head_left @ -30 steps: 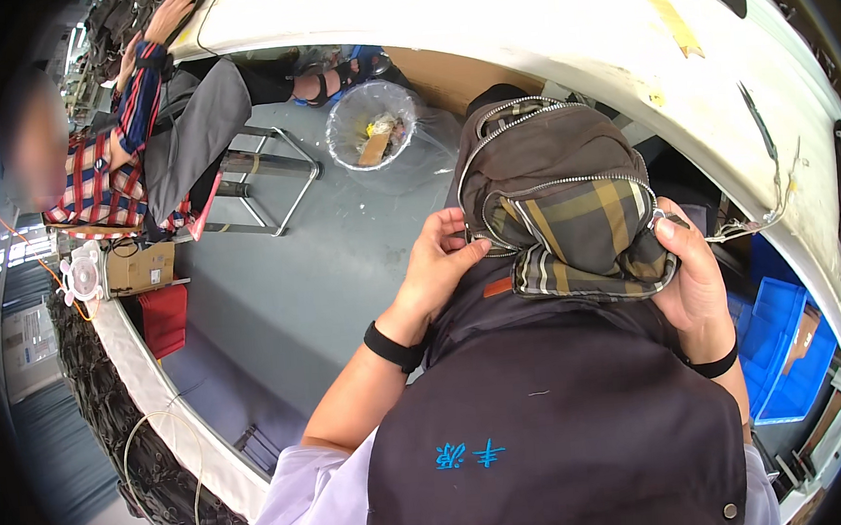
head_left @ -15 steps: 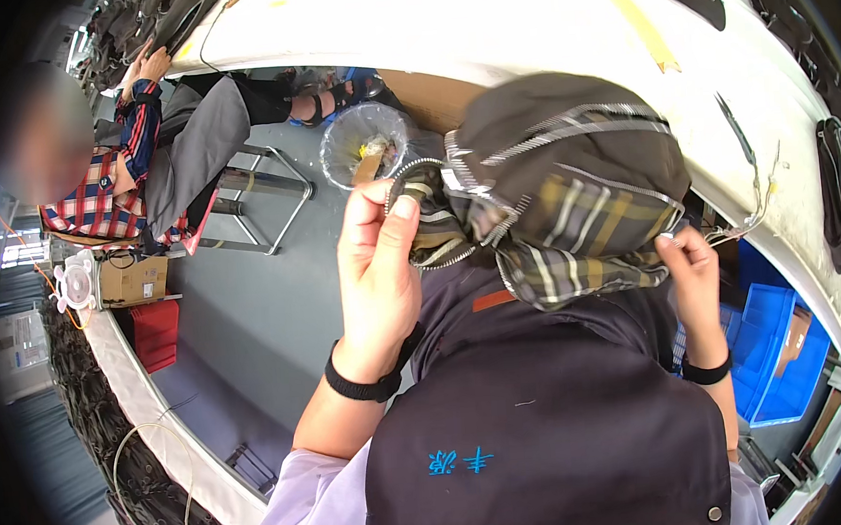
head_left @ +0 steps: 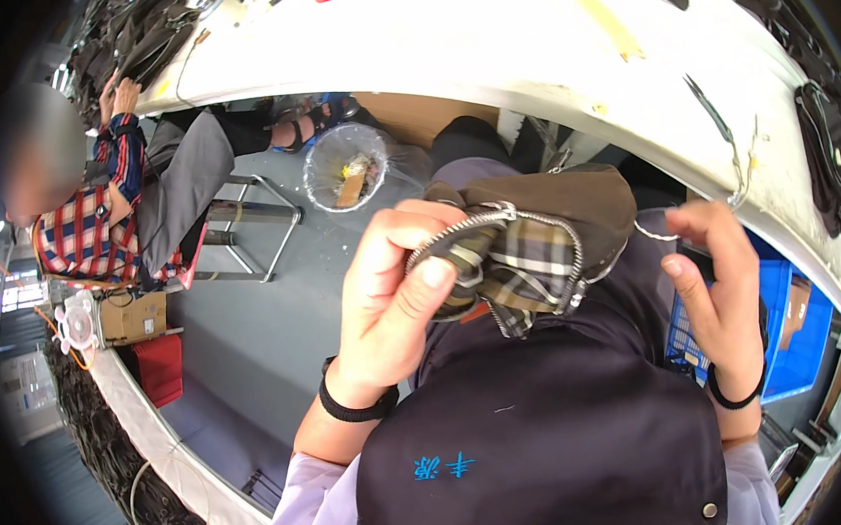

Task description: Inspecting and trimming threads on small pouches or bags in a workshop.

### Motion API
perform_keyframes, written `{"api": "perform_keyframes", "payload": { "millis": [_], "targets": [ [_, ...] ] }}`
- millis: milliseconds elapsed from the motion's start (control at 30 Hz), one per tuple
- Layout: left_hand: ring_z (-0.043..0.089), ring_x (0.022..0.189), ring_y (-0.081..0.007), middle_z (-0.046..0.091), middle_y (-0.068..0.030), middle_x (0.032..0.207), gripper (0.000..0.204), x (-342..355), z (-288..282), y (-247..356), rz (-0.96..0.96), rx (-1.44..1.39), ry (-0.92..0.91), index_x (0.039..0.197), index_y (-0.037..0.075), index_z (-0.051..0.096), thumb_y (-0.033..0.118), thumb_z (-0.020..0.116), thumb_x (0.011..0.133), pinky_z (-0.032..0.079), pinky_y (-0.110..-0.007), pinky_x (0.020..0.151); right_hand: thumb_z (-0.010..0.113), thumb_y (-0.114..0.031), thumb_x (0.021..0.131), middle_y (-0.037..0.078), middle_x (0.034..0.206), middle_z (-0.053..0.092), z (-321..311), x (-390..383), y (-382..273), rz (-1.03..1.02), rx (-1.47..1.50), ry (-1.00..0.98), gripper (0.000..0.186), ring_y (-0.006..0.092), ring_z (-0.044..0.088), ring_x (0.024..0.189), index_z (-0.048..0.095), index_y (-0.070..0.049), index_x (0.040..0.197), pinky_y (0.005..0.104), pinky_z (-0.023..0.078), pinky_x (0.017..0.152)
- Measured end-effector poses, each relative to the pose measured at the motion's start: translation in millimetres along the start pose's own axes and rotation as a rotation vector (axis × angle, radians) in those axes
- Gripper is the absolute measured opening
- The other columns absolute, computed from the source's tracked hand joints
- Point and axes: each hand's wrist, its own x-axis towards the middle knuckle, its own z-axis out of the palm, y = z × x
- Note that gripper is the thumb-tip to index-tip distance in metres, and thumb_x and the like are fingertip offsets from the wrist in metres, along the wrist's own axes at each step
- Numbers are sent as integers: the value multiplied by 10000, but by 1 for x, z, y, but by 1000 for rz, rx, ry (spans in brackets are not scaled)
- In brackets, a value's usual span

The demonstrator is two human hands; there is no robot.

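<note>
A dark brown fabric pouch [head_left: 595, 204] with olive, black and white plaid lining [head_left: 526, 256] is held above my lap. A metal zip [head_left: 574, 253] curves around its opening. My left hand [head_left: 384, 289] is closed on the pouch's zipped edge, thumb on top and fingers curled behind. To the right of the pouch, my right hand [head_left: 715, 273] is open, thumb and forefinger apart. A short white thread [head_left: 655, 234] runs from the pouch's right side toward that forefinger; whether it touches the finger is unclear.
Beyond the pouch curves a white worktable [head_left: 484, 47] with thread snips [head_left: 712, 110] and dark pouches [head_left: 824, 161] on it. A lined waste bin [head_left: 345, 168] stands on the floor. Blue crates [head_left: 796, 336] sit at right. A seated co-worker [head_left: 99, 205] handles dark items at far left.
The pouch has come nearer and lower, its zipped opening now turned toward me. My right hand has let go of its right edge and moved away with fingers apart. My left hand keeps its grip.
</note>
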Motion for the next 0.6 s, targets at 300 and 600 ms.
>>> {"api": "perform_keyframes", "payload": {
  "millis": [300,600],
  "targets": [
    [624,792,-232,636,-131,926,76,7,11,-9,356,633,93,1005,6,524,61,510,956,500,-337,707,674,-72,790,157,822,624,67,58,-11,-248,402,-419,218,289,607,721,590,15,970,349,468,639],
    [523,758,-38,566,12,855,172,7,-2,-32,-545,-443,132,1045,54,537,204,457,1014,455,-205,677,628,-117,916,-27,711,516,72,38,-12,74,1015,-781,129,42,425,681,579,-2,887,224,384,600]
  ]
}}
